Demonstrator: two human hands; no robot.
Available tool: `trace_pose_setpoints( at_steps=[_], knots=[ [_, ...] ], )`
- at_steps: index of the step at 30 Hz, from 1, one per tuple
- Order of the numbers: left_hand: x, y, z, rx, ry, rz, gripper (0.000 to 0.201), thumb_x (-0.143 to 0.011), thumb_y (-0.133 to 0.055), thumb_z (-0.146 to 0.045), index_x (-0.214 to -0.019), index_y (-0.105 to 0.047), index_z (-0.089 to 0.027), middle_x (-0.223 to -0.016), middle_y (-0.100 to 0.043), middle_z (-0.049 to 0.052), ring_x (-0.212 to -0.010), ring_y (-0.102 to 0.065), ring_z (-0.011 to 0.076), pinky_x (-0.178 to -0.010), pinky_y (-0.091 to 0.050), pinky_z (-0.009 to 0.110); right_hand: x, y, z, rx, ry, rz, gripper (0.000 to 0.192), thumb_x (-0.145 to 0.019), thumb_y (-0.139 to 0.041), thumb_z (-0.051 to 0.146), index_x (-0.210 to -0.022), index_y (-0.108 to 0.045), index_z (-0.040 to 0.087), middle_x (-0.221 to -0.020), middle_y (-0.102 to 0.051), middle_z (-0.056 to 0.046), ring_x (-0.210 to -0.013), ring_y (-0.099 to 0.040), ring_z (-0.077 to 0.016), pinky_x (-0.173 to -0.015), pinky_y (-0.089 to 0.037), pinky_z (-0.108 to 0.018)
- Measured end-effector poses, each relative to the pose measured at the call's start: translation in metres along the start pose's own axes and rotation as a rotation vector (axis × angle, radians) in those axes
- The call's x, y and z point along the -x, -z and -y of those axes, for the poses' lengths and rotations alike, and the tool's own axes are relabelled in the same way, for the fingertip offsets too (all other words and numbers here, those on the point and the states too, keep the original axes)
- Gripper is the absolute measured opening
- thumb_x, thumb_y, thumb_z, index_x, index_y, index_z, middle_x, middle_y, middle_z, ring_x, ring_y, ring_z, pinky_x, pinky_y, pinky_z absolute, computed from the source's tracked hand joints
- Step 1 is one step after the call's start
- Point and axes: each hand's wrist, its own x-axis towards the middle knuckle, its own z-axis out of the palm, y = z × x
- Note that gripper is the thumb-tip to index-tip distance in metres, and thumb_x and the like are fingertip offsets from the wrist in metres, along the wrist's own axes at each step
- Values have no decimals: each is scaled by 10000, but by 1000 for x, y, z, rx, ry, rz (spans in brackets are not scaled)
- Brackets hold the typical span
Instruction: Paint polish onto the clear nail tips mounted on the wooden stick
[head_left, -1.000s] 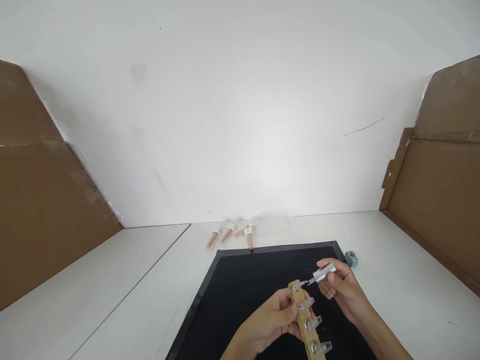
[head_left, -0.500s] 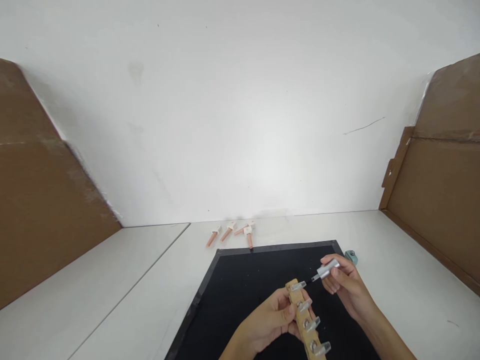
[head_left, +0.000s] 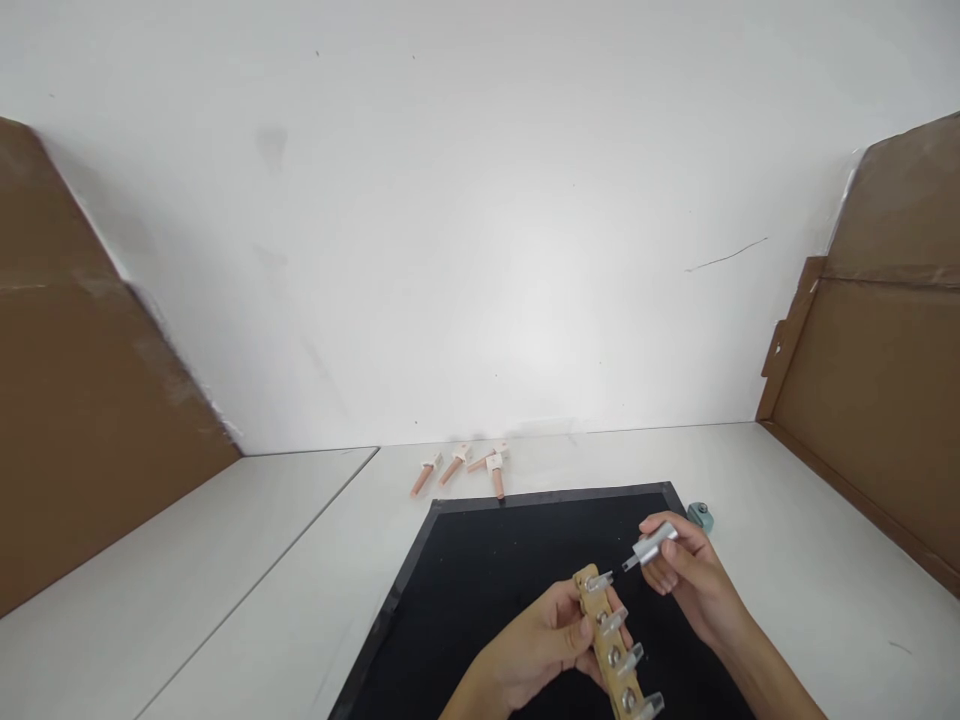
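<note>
Wooden strip (head_left: 607, 645), pale tan and narrow, with a row of silver metal lugs (head_left: 628, 660) fastened along it, sits low in the frame just right of centre, running from upper left to lower right and passing out at the bottom edge. The left hand (head_left: 544, 645) grips it from the left side, fingers curled behind the strip and the thumb pressed on its near face, so the hand is closed around the wood. Just above and to the right, the right hand (head_left: 686, 575) pinches a short silver metal cylinder tool (head_left: 651, 548) between thumb and fingertips; its narrow dark tip points down-left toward the topmost lug and stands just apart from it, not touching.

Both hands hover over a black rectangular mat (head_left: 487, 600) with a slightly raised border, which lies on a white tabletop (head_left: 787, 560) in the lower middle of the frame. A small grey-green block (head_left: 701, 516) rests on the table just beside the mat's upper right corner. Beyond the mat's far edge, near centre frame, several short copper-pink terminals with white labels (head_left: 465, 465) lie loosely grouped. A white wall (head_left: 465, 220) fills the upper frame, and brown cardboard panels (head_left: 82, 380) stand at the left and right edges.
</note>
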Motion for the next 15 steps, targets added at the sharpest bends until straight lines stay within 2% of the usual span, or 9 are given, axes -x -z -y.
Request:
trace_pose_setpoints(
  at_steps=[7, 10, 13, 15],
  knots=[
    [1, -4, 1, -27, -13, 9, 486, -535, -830, -477, -856, -690, -139, -725, -704, 41, -649, -662, 140, -594, -489, 222, 0, -5, 6, 63, 62, -112, 300, -767, -694, 511, -809, -692, 214, -470, -381, 67, -435, -310, -103, -433, -307, -236],
    [1, -4, 1, -39, -8, 32, 500, -540, -818, -500, -856, -688, -135, -689, -694, 45, -639, -656, 152, -609, -499, 247, 2, -7, 5, 115, 131, -172, 281, -769, -701, 498, -787, -690, 218, -559, -466, 30, -498, -363, -120, -476, -344, -244],
    [1, -6, 0, -53, -3, 57, 511, -537, -815, -511, -850, -689, -126, -674, -681, 46, -640, -641, 150, -597, -493, 239, 9, -9, 4, 226, 265, -214, 221, -794, -694, 462, -811, -696, 242, -737, -569, -10, -557, -402, -123, -506, -348, -237],
    [1, -7, -1, -75, -1, 67, 523, -533, -808, -531, -833, -692, -119, -663, -668, 42, -633, -624, 139, -584, -482, 224, 15, -12, 5, 365, 418, -176, 175, -854, -637, 431, -856, -685, 263, -777, -566, -16, -591, -429, -136, -525, -359, -241]
  ],
)
